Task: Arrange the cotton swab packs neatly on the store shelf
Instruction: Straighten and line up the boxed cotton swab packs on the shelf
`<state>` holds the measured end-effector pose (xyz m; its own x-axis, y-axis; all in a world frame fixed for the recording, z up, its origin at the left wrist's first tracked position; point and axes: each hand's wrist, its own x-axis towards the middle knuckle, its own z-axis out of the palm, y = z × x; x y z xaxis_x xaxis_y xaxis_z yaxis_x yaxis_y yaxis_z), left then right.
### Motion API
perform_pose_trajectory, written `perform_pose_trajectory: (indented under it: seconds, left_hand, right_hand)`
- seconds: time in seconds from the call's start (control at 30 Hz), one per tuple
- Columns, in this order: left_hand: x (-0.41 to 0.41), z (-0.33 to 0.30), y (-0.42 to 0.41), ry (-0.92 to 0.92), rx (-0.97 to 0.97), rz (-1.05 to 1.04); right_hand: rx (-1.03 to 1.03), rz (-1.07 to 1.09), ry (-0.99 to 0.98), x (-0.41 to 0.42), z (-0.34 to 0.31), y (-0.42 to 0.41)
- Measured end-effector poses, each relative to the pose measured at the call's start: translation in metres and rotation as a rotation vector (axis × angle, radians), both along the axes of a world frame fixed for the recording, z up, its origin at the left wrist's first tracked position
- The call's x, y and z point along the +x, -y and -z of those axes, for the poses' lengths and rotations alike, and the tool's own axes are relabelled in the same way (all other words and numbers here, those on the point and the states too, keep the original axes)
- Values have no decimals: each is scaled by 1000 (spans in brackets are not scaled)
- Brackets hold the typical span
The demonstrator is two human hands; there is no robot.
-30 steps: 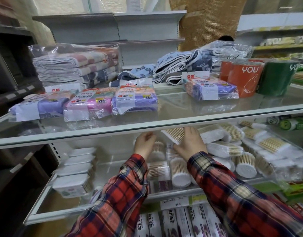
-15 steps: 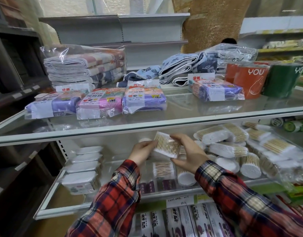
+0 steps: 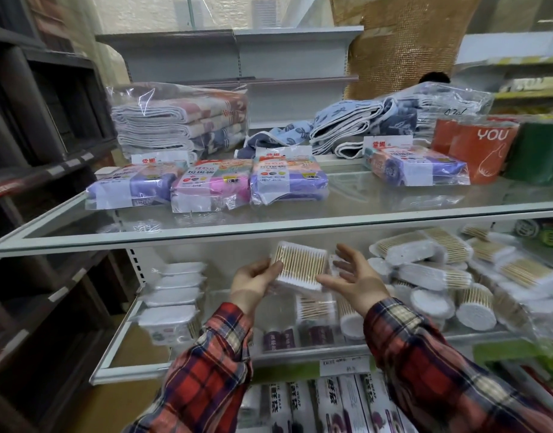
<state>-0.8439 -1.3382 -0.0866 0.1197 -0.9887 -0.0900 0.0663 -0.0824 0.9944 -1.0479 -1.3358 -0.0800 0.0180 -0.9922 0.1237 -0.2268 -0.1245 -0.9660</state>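
Holding one flat swab pack (image 3: 300,270) up in front of the middle shelf (image 3: 225,359) appears to be the step in hand: a pack lifted clear and not yet given a place. The pack is pinched at its left edge by the left hand (image 3: 253,284), fingers curled round it, and is kept tilted, its row of sticks facing up, above the few packs standing at the shelf's front. The right hand (image 3: 351,276) is spread just right of the pack, palm turned up and inward, fingers relaxed and parted; whether its fingertips touch the pack's right edge cannot be told. Both forearms, in plaid sleeves (image 3: 212,364), are reached forward and upward from below the shelf's front rail. A loose heap of packs and round tubs (image 3: 431,270) is seen to the right of the held pack, lying at mixed angles, while a tidy stack of white boxes (image 3: 175,295) is seen to its left. The task is judged barely under way, since the heap is unsorted. A clear spot on the shelf is called for next, with the pack laid flat and squared to its neighbours; care is needed lest the slippery wrap slide from a one-sided pinch.
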Motion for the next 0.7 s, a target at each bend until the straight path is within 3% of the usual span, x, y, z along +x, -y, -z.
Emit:
perform_pose_trajectory:
  seconds: [0.1,0.27,0.7]
  left_hand:
    - [3,-1,-6,-32,-22,-8]
    - [3,-2,-15,-56,-39,-22]
    - [23,-5,-32,-144,-30,-22]
  right_hand:
    - [143,-6,243,8,-4,1]
    - [164,-66,169,19,-9,-6]
    - [160,-111,200,37,-10,-12]
